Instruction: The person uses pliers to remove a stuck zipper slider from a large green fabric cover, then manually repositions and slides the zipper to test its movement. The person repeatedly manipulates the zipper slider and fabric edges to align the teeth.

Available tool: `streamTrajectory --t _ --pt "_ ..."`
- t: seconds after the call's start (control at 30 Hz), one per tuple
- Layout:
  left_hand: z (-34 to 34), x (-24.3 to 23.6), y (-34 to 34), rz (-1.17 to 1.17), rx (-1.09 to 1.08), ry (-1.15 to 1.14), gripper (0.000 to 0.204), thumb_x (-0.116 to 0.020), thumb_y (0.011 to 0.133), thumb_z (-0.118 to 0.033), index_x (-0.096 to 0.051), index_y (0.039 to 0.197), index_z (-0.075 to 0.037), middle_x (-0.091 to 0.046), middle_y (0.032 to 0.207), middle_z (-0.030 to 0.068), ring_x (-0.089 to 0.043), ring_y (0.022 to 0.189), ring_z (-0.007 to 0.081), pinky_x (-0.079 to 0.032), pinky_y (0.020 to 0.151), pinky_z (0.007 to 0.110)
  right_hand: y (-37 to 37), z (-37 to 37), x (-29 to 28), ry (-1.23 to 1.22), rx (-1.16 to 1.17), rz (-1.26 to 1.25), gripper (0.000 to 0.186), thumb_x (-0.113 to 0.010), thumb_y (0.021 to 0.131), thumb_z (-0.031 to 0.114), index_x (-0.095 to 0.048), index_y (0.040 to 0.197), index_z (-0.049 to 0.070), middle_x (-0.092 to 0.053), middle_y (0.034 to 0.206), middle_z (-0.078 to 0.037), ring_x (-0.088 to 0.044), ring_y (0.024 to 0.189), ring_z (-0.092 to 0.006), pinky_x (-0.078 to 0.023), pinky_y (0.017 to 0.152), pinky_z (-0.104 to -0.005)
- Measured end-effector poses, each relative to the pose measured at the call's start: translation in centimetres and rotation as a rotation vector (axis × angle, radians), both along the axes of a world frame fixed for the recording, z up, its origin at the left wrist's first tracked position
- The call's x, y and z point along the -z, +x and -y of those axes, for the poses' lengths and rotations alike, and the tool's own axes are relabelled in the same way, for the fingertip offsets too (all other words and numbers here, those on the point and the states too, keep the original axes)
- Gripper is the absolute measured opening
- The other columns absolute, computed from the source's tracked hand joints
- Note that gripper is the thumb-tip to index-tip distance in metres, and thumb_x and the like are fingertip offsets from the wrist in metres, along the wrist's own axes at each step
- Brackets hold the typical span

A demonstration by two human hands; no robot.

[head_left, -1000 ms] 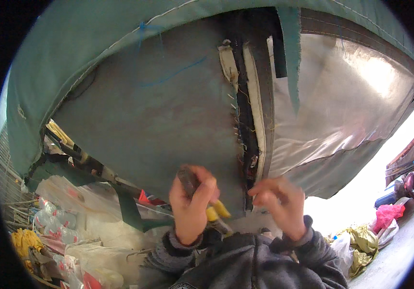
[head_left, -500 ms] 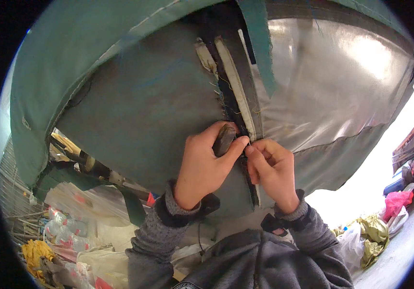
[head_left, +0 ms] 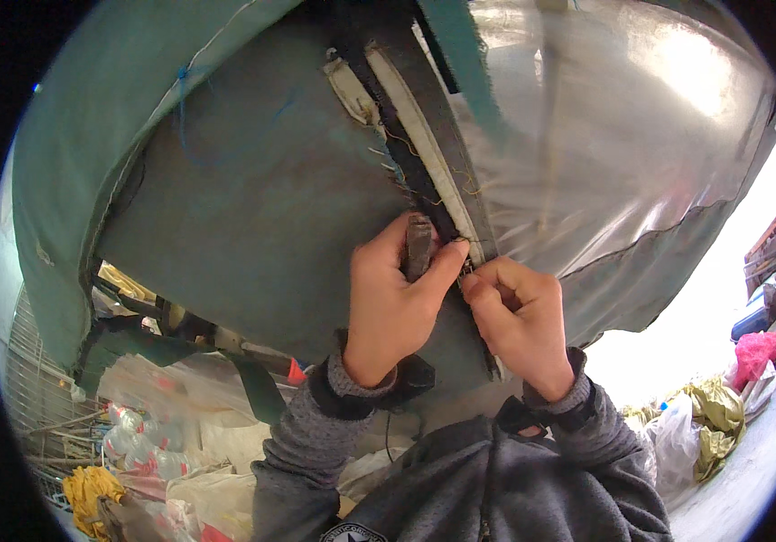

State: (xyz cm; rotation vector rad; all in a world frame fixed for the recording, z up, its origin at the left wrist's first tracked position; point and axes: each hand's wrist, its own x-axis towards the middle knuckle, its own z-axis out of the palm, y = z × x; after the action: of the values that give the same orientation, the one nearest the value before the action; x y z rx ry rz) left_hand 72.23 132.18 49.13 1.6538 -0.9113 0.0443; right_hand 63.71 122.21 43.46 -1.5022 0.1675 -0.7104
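My left hand [head_left: 399, 307] is closed around a dark, worn tool [head_left: 418, 244], most of it hidden in my palm. Its thumb presses on the dark zip seam [head_left: 406, 154] of a grey-green cover [head_left: 234, 208], beside a pale strip [head_left: 419, 135] with loose threads. My right hand [head_left: 514, 321] pinches at the same seam just below my left thumb, on a small metal piece, probably the zip slider [head_left: 466, 269], too small to make out clearly. A clear plastic window [head_left: 631, 163] fills the cover's right part, and a torn pale tab [head_left: 352, 90] hangs at the seam's top.
At the lower left are plastic bottles [head_left: 135, 438], sheeting [head_left: 167, 384], a yellow cloth [head_left: 90, 492] and a wire rack [head_left: 31, 361]. At the lower right lie olive sacks [head_left: 713, 425], a white bag [head_left: 672, 443] and a pink bag [head_left: 756, 354].
Both hands have risen to the seam and come together, the right now pinching at it. The seam leans further left in view, and the tool's yellow part, visible earlier, is hidden.
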Motion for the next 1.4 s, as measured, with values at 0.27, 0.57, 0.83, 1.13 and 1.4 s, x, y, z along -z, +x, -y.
streamTrajectory --t 0.27,0.57,0.83,1.13,1.4 --pt "0.2 0.6 0.1 -0.058 0.004 -0.038 0.022 -0.067 0.08 -0.006 -0.048 0.069 -0.002 -0.047 0.058 -0.0035 -0.038 0.057 0.0031 -0.033 0.049 0.024 0.0 0.0 -0.2 0.141 -0.057 -0.005 0.015 -0.053 0.088 0.006 -0.058 0.077 -0.004 -0.049 0.051 0.002 -0.04 0.042 -0.002 -0.028 0.038 -0.0202" --pt "0.8 0.1 0.4 -0.126 0.016 -0.08 0.022 -0.067 0.081 -0.006 -0.049 0.07 -0.003 -0.047 0.06 -0.0043 -0.039 0.059 0.0027 -0.033 0.049 0.023 0.4 0.2 -1.0 0.176 -0.056 -0.024 0.014 -0.055 0.086 0.007 -0.06 0.079 -0.004 -0.051 0.053 0.0 -0.044 0.045 -0.0041 -0.032 0.04 -0.0211" --pt "0.8 1.0 0.6 -0.026 -0.021 -0.086 0.021 -0.066 0.081 -0.006 -0.048 0.071 -0.002 -0.045 0.06 -0.0044 -0.038 0.059 0.0031 -0.033 0.05 0.024 0.7 0.3 -0.1 0.278 -0.096 -0.066 0.014 -0.056 0.086 0.008 -0.06 0.079 -0.003 -0.05 0.051 0.0 -0.043 0.041 -0.0049 -0.03 0.037 -0.0221" --pt "0.6 0.5 0.5 -0.049 -0.022 -0.094 0.023 -0.068 0.081 -0.007 -0.049 0.07 -0.002 -0.044 0.059 -0.0039 -0.038 0.057 0.0037 -0.033 0.049 0.024 0.3 0.1 -0.6 0.297 -0.134 -0.039 0.015 -0.054 0.087 0.008 -0.06 0.082 -0.005 -0.05 0.051 -0.002 -0.043 0.039 -0.0063 -0.03 0.037 -0.0225" --pt "0.6 0.1 1.3 -0.023 0.13 0.038 0.019 -0.068 0.081 -0.013 -0.057 0.076 0.001 -0.05 0.06 -0.0002 -0.041 0.056 0.0065 -0.036 0.049 0.027 -0.3 0.4 -2.1 0.235 -0.189 -0.075 0.016 -0.054 0.086 0.008 -0.06 0.08 -0.005 -0.051 0.052 -0.002 -0.044 0.04 -0.0066 -0.032 0.037 -0.0226"
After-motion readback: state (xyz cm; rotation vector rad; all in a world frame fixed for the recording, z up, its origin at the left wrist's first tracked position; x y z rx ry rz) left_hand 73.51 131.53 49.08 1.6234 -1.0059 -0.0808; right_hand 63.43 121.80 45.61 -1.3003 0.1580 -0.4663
